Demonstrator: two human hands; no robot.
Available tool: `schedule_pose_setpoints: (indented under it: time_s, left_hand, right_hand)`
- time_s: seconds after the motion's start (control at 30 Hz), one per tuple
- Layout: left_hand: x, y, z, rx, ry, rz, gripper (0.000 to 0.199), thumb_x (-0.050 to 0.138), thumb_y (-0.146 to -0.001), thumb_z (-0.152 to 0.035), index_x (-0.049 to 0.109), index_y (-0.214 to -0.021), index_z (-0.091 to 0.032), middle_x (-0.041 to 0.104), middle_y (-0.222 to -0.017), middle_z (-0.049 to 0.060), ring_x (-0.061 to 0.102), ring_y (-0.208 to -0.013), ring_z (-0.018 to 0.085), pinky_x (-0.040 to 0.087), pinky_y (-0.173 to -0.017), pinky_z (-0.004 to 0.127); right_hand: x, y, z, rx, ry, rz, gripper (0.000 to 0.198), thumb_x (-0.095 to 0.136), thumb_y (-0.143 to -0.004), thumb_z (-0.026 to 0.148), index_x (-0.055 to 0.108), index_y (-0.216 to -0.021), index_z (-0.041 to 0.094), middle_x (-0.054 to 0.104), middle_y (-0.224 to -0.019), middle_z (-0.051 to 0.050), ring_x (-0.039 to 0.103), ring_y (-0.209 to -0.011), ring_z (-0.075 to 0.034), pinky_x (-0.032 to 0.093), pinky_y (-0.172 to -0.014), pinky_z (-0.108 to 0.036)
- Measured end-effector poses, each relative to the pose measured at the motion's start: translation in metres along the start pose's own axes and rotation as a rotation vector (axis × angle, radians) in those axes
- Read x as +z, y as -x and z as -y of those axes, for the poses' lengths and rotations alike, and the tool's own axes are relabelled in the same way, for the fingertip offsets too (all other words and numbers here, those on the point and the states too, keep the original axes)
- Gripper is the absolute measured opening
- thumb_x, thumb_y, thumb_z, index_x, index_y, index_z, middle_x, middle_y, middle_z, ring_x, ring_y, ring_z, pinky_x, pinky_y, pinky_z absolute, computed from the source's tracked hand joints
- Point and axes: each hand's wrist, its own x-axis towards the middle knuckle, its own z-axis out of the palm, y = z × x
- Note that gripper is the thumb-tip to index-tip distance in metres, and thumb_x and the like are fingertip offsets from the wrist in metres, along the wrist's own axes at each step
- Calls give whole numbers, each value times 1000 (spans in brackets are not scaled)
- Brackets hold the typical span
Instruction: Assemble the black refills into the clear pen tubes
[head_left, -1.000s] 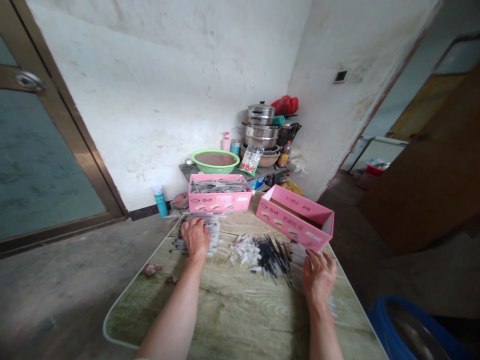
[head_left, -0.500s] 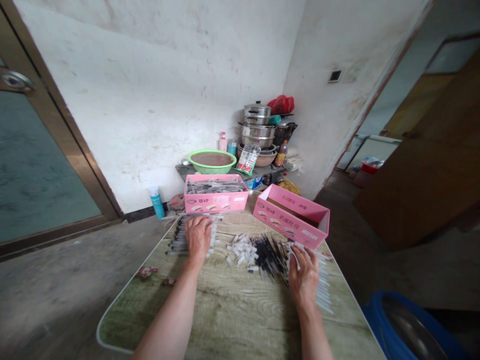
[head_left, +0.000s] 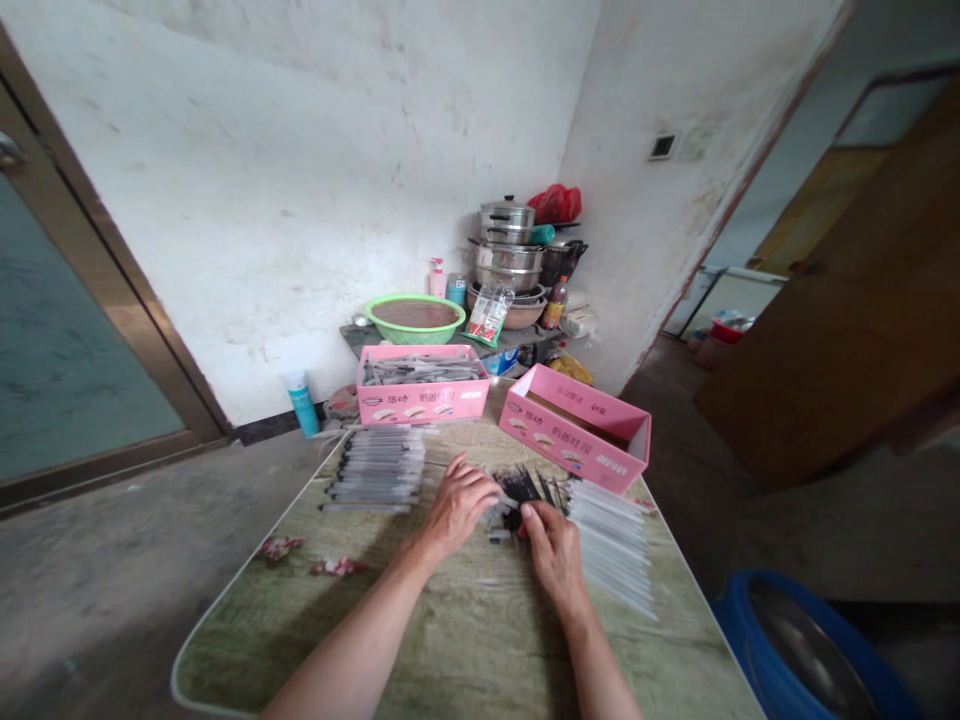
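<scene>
My left hand point(head_left: 461, 505) reaches over a pile of white pen caps point(head_left: 493, 516), its fingertips together at a small whitish pen piece point(head_left: 507, 501). Close by on the right, the thumb and forefinger of my right hand point(head_left: 553, 548) are pinched at that piece's other end; what else they hold is hidden. Thin black pen parts point(head_left: 529, 485) lie heaped just behind the fingers. Translucent pens with dark tips point(head_left: 379, 470) lie in a row at the left. Clear pen barrels point(head_left: 613, 545) form a slanted row at the right.
A pink box point(head_left: 422, 405) full of pens stands at the table's far edge, and a second pink box point(head_left: 570, 440) sits angled beside it. Behind are a green basin point(head_left: 417, 335) and stacked pots point(head_left: 508, 265). A blue tub point(head_left: 739, 625) is at the lower right.
My left hand has left the row of dark-tipped pens and moved right to the caps. My right hand has moved left from the clear barrels, and the fingers of both now meet.
</scene>
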Motion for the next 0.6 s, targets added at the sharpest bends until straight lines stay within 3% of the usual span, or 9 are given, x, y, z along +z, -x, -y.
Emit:
schedule_pose_setpoints:
  time_s: [0.1,0.2,0.3,0.37,0.47,0.53,0.6]
  left_hand:
    - [1,0,-2,17,35,4,18,54,-92,-21,70,-98,-27,72,-96,2,60,-99,20,23,-115,47]
    - [1,-1,-3,-38,78,-144,27,58,-89,-21,67,-114,-27,67,-120,5,54,-119,24,22,-116,48]
    - [2,-1,4,-271,210,-428,39,61,-87,-26,61,-126,-24,61,-130,10,52,-123,26,36,-109,45]
    - [6,0,11,-454,420,-513,35,65,-84,-34,66,-116,-20,67,-113,11,63,-102,25,49,-92,40]
    - [13,1,18,-644,883,-374,41,72,-75,-47,70,-99,-14,69,-81,7,64,-66,18,53,-66,32]
    - [16,1,17,-679,1122,-304,44,74,-73,-50,71,-96,-12,65,-71,4,60,-58,13,51,-60,27]
    - [16,1,14,-680,1233,-314,42,77,-71,-47,71,-92,-12,63,-67,2,58,-57,11,49,-58,25]
  right_hand:
    - [3,0,-1,64,-140,63,40,51,-94,48,62,-67,21,62,-58,-1,55,-56,-17,39,-59,-29]
    - [5,0,-6,176,-346,51,40,56,-90,51,64,-68,18,61,-55,-1,50,-51,-14,37,-55,-27]
    - [5,-1,-10,270,-512,-28,38,62,-86,51,64,-68,18,60,-52,0,45,-47,-12,33,-50,-26]
    - [4,-1,-10,283,-576,-58,38,63,-85,51,62,-65,18,60,-52,-1,45,-47,-12,34,-50,-25]
    - [5,-1,-9,276,-606,-24,39,65,-84,51,62,-65,17,60,-51,0,45,-47,-12,34,-50,-25]
    - [6,-1,-9,281,-599,27,38,65,-84,52,65,-70,17,60,-51,0,44,-46,-11,33,-50,-24]
    - [7,0,-9,282,-584,83,38,65,-84,53,67,-75,16,61,-52,0,44,-46,-11,33,-50,-24]
